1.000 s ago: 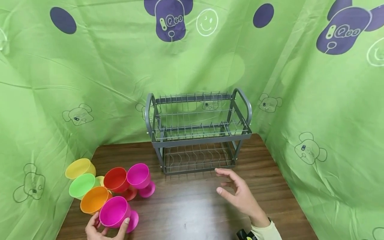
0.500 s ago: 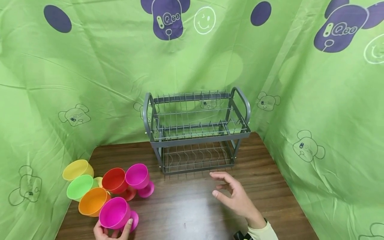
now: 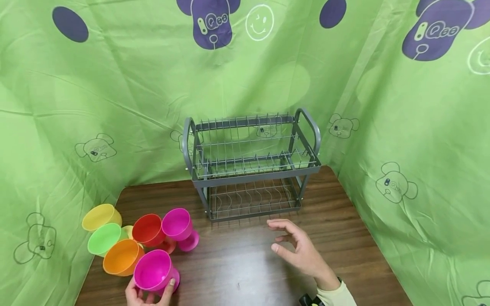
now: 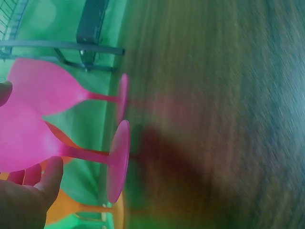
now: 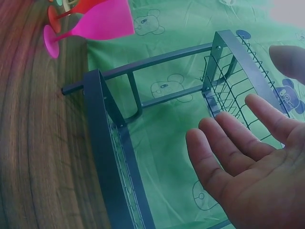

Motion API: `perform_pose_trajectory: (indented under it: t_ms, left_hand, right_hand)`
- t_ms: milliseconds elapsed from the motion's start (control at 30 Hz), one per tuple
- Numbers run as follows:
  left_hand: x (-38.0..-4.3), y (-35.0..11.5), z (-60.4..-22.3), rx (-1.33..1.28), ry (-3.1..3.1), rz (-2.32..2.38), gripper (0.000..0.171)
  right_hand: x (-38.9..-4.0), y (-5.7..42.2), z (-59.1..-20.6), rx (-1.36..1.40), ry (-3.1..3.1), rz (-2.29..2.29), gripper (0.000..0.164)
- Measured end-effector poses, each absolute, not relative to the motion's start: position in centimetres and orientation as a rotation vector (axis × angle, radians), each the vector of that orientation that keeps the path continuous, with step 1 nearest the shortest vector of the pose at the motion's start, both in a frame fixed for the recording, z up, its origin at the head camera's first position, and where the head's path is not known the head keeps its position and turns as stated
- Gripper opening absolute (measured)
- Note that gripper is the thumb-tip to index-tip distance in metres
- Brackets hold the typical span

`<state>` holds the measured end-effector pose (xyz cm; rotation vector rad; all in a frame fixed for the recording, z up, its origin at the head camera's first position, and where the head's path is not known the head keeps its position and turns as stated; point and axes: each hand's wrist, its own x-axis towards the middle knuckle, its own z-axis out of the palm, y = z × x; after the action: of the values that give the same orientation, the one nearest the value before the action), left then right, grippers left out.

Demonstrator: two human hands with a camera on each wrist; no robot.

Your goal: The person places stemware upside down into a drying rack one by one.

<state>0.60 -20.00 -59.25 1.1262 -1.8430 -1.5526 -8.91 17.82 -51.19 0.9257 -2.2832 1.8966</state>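
1 smooth, stemmed goblet [image 3: 153,270] shifted right, left fingers [image 4: 53,179] gripping it, right fingers [image 5: 204,157] relaxed.

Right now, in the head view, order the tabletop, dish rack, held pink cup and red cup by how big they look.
1. Tabletop
2. Dish rack
3. Held pink cup and red cup, unranked: the pink looks bigger, but it seems nearer the camera.
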Motion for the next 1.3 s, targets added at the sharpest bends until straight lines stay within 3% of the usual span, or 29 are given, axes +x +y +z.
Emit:
perform_pose_trajectory:
  t_ms: [233, 567, 933, 1300]
  left_hand:
    - [0.4, -18.1, -57.7, 0.827, -1.712, -1.640, 0.095]
    - [0.3, -15.9, -57.1, 0.438, -1.823, -1.567, 0.098]
    - [-1.6, -12.8, -58.0, -0.376, -1.684, -1.498, 0.097]
    - [-2.3, -11.5, -54.4, -0.681, -1.700, -1.422, 0.079]
  right_hand:
    - [-8.7, 17.4, -51.4, 0.955, -2.270, 1.948, 0.053]
    - [-7.8, 16.6, -52.0, 1.025, -2.192, 2.198, 0.043]
    - [-6.9, 14.8, -52.0, 1.103, -2.089, 2.432, 0.036]
    - [-5.8, 13.9, -51.2, 1.030, -1.995, 2.715, 0.046]
